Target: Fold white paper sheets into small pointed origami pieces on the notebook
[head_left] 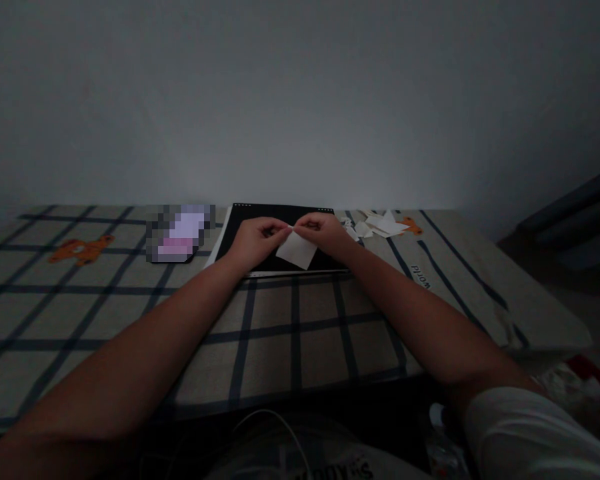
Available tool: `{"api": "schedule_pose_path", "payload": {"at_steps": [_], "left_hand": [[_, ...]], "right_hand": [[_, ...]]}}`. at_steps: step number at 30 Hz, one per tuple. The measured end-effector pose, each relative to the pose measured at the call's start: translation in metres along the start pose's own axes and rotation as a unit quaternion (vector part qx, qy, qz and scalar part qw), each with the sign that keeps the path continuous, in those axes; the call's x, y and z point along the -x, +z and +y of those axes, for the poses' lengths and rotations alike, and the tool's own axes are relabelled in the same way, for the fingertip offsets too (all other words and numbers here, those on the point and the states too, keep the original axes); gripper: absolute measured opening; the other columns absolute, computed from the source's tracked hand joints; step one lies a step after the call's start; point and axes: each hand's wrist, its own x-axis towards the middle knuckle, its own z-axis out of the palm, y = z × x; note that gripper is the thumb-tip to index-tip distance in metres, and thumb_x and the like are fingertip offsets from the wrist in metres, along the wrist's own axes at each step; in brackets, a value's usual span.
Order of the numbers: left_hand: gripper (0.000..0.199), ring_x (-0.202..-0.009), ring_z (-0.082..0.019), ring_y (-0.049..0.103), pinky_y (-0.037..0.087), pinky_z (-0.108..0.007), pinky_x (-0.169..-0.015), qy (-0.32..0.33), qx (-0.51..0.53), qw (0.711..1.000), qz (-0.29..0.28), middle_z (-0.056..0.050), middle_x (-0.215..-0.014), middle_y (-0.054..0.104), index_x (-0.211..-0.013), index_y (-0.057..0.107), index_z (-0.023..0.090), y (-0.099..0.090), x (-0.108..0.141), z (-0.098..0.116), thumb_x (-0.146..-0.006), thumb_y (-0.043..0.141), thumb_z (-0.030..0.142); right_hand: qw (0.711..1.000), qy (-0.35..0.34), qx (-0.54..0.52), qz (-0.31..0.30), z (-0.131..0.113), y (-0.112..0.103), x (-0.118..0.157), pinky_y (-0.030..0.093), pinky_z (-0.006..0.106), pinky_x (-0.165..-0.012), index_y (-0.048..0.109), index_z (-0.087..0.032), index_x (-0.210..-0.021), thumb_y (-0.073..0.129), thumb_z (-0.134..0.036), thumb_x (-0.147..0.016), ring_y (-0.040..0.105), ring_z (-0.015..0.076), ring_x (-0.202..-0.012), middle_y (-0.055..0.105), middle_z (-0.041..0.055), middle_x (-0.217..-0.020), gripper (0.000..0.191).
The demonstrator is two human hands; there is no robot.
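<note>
A small white piece of paper (297,251) hangs between my two hands over a black notebook cover (247,215). My left hand (261,239) pinches its top corner between thumb and forefinger. Close beside it, my right hand (320,229) pinches the same corner, the fingertips of both hands nearly meeting. The lower part of the paper points toward me, and its top corner is hidden under my fingers. White pages show along the left edge of the notebook.
Several torn white paper scraps (380,225) lie right of the notebook. A phone (180,230), its screen blurred, lies to the left. A checked tablecloth (290,340) covers the table, which meets a grey wall (290,100). A plastic bottle (445,447) is below the table's front edge.
</note>
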Motion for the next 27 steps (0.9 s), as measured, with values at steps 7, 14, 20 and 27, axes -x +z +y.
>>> {"api": "schedule_pose_path", "payload": {"at_steps": [7,14,20,27], "left_hand": [[0.026,-0.073,-0.015,0.063,0.046,-0.025,-0.066,0.023,0.000,1.000,0.007,-0.005,-0.083,0.074,-0.089,0.076,0.017,-0.001,0.003,0.004,-0.083,0.066,0.040],[0.022,-0.071,-0.015,0.059,0.043,-0.026,-0.067,0.094,-0.143,0.985,0.004,-0.004,-0.081,0.071,-0.090,0.076,0.018,-0.005,0.006,0.014,-0.087,0.061,0.034],[0.024,-0.071,-0.016,0.060,0.045,-0.026,-0.069,0.091,-0.148,0.985,0.019,-0.005,-0.084,0.072,-0.090,0.076,0.018,-0.005,0.006,0.014,-0.088,0.060,0.035],[0.022,-0.069,-0.015,0.062,0.047,-0.026,-0.066,0.109,-0.124,0.986,0.034,-0.003,-0.081,0.074,-0.087,0.077,0.020,-0.002,0.004,0.007,-0.086,0.063,0.036]], "right_hand": [[0.999,-0.029,0.022,-0.004,-0.001,0.003,0.002,0.044,0.030,-0.066,0.068,-0.018,-0.077,0.066,-0.041,-0.076,0.058,0.0170,-0.073,0.066,0.0038,-0.075,0.023],[0.999,-0.030,0.033,0.003,0.004,0.005,0.001,0.044,0.030,-0.066,0.067,-0.019,-0.076,0.064,-0.040,-0.076,0.057,0.0162,-0.072,0.066,0.0025,-0.075,0.021],[0.999,-0.031,0.005,0.007,0.002,0.004,0.001,0.045,0.031,-0.069,0.066,-0.018,-0.079,0.065,-0.040,-0.076,0.058,0.0164,-0.074,0.066,0.0036,-0.079,0.023],[0.999,-0.025,0.014,-0.023,0.007,-0.002,-0.003,0.044,0.028,-0.066,0.063,-0.016,-0.081,0.064,-0.041,-0.074,0.056,0.0149,-0.072,0.064,0.0030,-0.077,0.026]]}}
